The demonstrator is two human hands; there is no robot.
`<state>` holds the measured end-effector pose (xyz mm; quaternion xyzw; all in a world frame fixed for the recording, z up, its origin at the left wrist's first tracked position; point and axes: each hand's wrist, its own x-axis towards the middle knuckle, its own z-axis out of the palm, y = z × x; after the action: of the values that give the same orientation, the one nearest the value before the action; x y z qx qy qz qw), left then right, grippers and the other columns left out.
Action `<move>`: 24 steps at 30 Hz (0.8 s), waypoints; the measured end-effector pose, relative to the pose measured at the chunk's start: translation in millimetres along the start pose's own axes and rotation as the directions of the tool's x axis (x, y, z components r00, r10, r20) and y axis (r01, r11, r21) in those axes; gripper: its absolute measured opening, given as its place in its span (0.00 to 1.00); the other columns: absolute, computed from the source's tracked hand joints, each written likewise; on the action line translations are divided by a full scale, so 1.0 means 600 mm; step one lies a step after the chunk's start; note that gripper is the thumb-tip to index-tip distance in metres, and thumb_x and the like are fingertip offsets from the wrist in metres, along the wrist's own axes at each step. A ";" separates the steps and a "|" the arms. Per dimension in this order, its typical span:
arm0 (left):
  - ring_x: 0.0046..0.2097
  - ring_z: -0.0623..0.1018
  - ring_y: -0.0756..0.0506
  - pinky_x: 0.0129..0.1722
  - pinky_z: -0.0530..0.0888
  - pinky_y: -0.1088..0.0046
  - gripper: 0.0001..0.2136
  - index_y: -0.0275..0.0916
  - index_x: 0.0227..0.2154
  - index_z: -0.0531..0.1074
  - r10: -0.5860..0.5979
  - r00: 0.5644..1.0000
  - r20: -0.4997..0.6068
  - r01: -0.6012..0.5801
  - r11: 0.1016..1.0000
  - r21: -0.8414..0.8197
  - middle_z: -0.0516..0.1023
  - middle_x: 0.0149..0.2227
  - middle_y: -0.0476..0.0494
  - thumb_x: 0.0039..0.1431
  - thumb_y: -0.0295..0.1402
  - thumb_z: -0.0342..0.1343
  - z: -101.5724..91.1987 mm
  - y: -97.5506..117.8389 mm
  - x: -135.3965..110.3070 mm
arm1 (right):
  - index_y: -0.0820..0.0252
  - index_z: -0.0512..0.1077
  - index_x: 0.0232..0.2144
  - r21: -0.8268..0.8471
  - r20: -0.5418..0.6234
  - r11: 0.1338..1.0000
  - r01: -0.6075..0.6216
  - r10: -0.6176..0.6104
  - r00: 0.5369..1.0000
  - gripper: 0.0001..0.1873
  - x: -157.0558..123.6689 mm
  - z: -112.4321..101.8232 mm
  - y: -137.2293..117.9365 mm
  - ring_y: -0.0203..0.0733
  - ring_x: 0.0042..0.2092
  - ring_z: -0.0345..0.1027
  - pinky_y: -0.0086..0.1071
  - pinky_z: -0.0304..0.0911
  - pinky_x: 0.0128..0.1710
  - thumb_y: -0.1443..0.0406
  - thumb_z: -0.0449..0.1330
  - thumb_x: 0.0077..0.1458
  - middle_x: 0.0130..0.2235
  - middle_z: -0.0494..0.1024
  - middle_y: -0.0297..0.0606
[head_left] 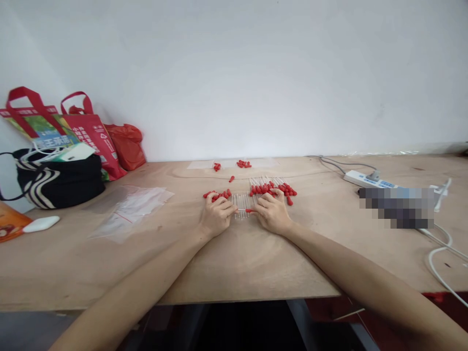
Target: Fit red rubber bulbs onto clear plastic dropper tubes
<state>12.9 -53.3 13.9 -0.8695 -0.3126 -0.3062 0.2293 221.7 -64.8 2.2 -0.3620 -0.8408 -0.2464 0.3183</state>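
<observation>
My left hand (218, 213) pinches one end of a thin clear dropper tube (241, 210), which lies roughly level. At the tube's other end is a red rubber bulb (249, 210), gripped in the fingertips of my right hand (273, 213). A row of bare dropper tubes (240, 200) lies on the table between and behind my hands. Loose red bulbs (222, 194) are heaped just beyond my left hand. Past my right hand lies a group of droppers (268, 186) with red bulbs on their near ends, partly hidden by my fingers.
More red bulbs (243, 164) lie near the wall, and a single one (231, 179) is closer. Clear plastic bags (131, 209) are spread at left, before a black bag (66, 180) and red shopping bags (93, 139). A power strip (369, 180) with cables is at right, beside a pixelated object.
</observation>
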 end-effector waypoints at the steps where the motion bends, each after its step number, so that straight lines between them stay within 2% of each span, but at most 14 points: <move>1: 0.32 0.71 0.48 0.44 0.59 0.61 0.09 0.41 0.26 0.73 0.005 1.000 -0.009 -0.005 1.000 0.002 0.75 0.23 0.50 0.56 0.30 0.48 0.000 0.000 0.000 | 0.58 0.70 0.25 -0.001 -0.006 1.000 0.003 -0.003 1.000 0.11 0.000 0.000 0.000 0.37 0.35 0.56 0.42 0.38 0.48 0.64 0.50 0.55 0.25 0.68 0.33; 6: 0.34 0.72 0.48 0.45 0.59 0.62 0.09 0.40 0.26 0.73 0.026 0.998 -0.048 -0.025 1.000 0.018 0.75 0.24 0.50 0.57 0.30 0.48 0.004 0.002 0.000 | 0.57 0.70 0.26 0.007 -0.033 1.000 0.008 -0.008 0.999 0.09 0.000 0.004 -0.002 0.37 0.36 0.56 0.42 0.37 0.48 0.65 0.51 0.53 0.26 0.68 0.32; 10: 0.34 0.72 0.49 0.45 0.61 0.64 0.09 0.40 0.26 0.72 0.040 0.998 -0.058 -0.040 0.999 0.010 0.75 0.24 0.50 0.57 0.30 0.48 0.005 -0.002 -0.001 | 0.57 0.70 0.26 0.030 -0.001 0.999 0.012 -0.012 1.000 0.09 -0.002 0.004 0.006 0.38 0.37 0.57 0.41 0.38 0.49 0.65 0.51 0.53 0.27 0.69 0.33; 12: 0.33 0.72 0.49 0.43 0.62 0.65 0.09 0.39 0.25 0.72 0.000 0.997 -0.080 0.001 1.000 0.010 0.75 0.24 0.50 0.56 0.30 0.49 0.003 -0.011 -0.005 | 0.57 0.70 0.25 0.052 0.005 0.998 -0.034 0.034 0.999 0.10 -0.008 0.002 0.020 0.38 0.37 0.58 0.41 0.39 0.48 0.65 0.50 0.53 0.28 0.70 0.33; 14: 0.31 0.72 0.49 0.40 0.63 0.67 0.10 0.39 0.24 0.72 -0.070 0.992 -0.104 0.072 0.997 0.021 0.74 0.24 0.49 0.57 0.30 0.48 0.001 -0.022 -0.012 | 0.57 0.70 0.26 0.087 -0.018 0.984 -0.155 0.157 0.987 0.11 -0.018 -0.001 0.038 0.38 0.37 0.59 0.39 0.42 0.47 0.64 0.50 0.54 0.29 0.72 0.34; 18: 0.29 0.72 0.50 0.31 0.66 0.74 0.12 0.38 0.29 0.72 -0.163 0.985 -0.053 0.162 0.987 -0.024 0.73 0.26 0.47 0.60 0.34 0.45 0.004 -0.035 -0.024 | 0.54 0.72 0.33 0.181 -0.033 0.882 -0.436 0.448 0.893 0.13 -0.029 -0.001 0.065 0.40 0.37 0.62 0.36 0.48 0.40 0.59 0.49 0.56 0.32 0.73 0.36; 20: 0.30 0.72 0.51 0.30 0.67 0.76 0.12 0.37 0.33 0.72 -0.214 0.977 -0.011 0.212 0.974 -0.077 0.73 0.29 0.46 0.61 0.35 0.43 0.010 -0.037 -0.026 | 0.53 0.72 0.35 0.208 0.012 0.835 -0.509 0.519 0.855 0.14 -0.026 0.001 0.067 0.40 0.37 0.63 0.35 0.50 0.39 0.58 0.48 0.55 0.30 0.73 0.36; 24: 0.35 0.72 0.49 0.35 0.70 0.74 0.13 0.36 0.42 0.68 -0.283 0.959 0.025 0.284 0.949 -0.137 0.70 0.33 0.44 0.61 0.31 0.41 0.022 -0.042 -0.027 | 0.54 0.72 0.35 0.223 0.088 0.744 -0.630 0.628 0.773 0.13 -0.019 -0.006 0.073 0.40 0.38 0.64 0.34 0.52 0.38 0.59 0.49 0.53 0.33 0.73 0.37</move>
<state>-9.3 -34.1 -1.3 -0.8301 -0.4128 -0.3549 0.1211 262.2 -45.1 4.5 -0.5838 -0.6941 -0.0200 0.4207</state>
